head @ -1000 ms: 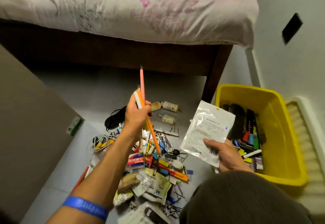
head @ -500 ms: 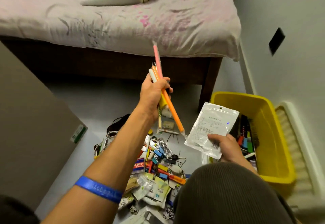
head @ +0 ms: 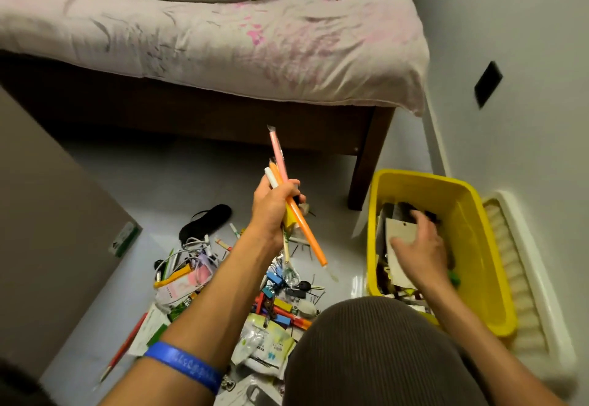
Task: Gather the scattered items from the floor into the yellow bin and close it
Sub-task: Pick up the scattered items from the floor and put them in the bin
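My left hand is raised above the floor pile, shut on a bundle of pens: pink, orange and white ones, pointing up and down. The yellow bin stands open at the right by the wall, with dark and coloured items inside. My right hand reaches into the bin, fingers spread on a white packet lying on the contents. The pile of scattered items (clips, wrappers, cables, small boxes) covers the floor in front of my knee.
A bed with a pale floral sheet and a dark wooden frame stands behind. A brown cabinet rises at left. A black eye mask and a red pencil lie on the floor. A cream bin lid leans against the wall.
My right hand has carried the white packet from above the floor into the yellow bin. The left hand with the pens has stayed raised, drifting slightly lower.
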{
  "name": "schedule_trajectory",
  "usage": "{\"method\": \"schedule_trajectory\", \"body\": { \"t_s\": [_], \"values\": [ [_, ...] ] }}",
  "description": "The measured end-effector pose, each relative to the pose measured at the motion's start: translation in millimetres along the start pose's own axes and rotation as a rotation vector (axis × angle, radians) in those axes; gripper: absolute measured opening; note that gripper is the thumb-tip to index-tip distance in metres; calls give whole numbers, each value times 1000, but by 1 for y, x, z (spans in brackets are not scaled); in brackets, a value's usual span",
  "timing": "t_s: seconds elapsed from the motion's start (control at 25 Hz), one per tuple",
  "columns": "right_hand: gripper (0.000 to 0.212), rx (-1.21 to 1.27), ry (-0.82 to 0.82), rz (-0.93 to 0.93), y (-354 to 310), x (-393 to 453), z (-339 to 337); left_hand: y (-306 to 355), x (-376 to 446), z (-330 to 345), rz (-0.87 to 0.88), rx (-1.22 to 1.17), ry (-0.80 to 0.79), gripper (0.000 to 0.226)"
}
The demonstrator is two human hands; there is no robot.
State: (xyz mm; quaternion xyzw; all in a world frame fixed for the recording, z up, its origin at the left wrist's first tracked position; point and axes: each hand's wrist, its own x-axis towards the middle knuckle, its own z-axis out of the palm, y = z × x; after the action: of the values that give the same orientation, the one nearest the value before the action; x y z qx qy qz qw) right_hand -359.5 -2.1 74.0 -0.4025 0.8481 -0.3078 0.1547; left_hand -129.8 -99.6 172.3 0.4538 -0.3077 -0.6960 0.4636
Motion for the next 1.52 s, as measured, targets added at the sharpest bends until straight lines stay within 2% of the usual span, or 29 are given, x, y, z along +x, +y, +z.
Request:
{"method": "schedule_trajectory", "body": {
  "t_s": [0.04, 0.12, 0.16, 0.2, 0.28, 0.36, 0.48, 0.6, 0.68, 0.72, 0.8, 0.88, 1.04, 1.12, 1.24, 1.32, 1.4, 1.52],
  "values": [
    [72, 160, -166, -70, -24, -12, 15, 6, 0, -3, -7, -52, 6, 19],
    [80, 488, -615, -124, -75, -43, 47, 17, -2, -10, -27, -161, -8, 17],
    [79, 564, -799, -162, -98, -56, 61, 24, -3, -15, -36, -212, -31, 16],
    [72, 605, -938, -208, -115, -66, 72, 30, -3, -23, -40, -250, -59, 16],
    [44, 631, -1068, -256, -140, -72, 84, 41, -3, -43, -41, -310, -102, 19],
    [16, 603, -1037, -246, -153, -69, 90, 46, -1, -66, -40, -372, -89, 18],
    [28, 535, -809, -229, -154, -64, 89, 44, 6, -106, -51, -467, 76, 15],
    [32, 529, -472, -44, -132, -50, 78, 35, 16, -157, -79, -530, 283, 12],
    [34, 539, -331, 24, -116, -37, 66, 20, 20, -183, -84, -399, 407, 15],
    [33, 513, -317, 18, -112, -32, 64, 9, 22, -192, -90, -280, 467, 19],
    [30, 431, -399, -22, -114, -31, 67, -17, 23, -204, -132, 2, 576, 21],
    [25, 359, -565, -53, -123, -35, 85, -40, 27, -219, -185, 258, 627, 29],
    [25, 249, -759, -46, -132, -41, 130, -68, 54, -249, -188, 793, 607, 62],
    [27, 247, -816, 6, -124, -42, 148, -74, 78, -255, -97, 1019, 592, 65],
    [29, 220, -872, 110, -103, -43, 171, -83, 124, -267, 8, 1318, 452, 72],
    [31, 199, -905, 156, -88, -44, 181, -88, 149, -286, -82, 1451, 328, 73],
    [33, 177, -922, 178, -78, -45, 188, -92, 159, -303, -200, 1496, 233, 53],
    [33, 195, -931, 217, -72, -47, 193, -94, 151, -306, -256, 1383, 287, 33]
  ]
}}
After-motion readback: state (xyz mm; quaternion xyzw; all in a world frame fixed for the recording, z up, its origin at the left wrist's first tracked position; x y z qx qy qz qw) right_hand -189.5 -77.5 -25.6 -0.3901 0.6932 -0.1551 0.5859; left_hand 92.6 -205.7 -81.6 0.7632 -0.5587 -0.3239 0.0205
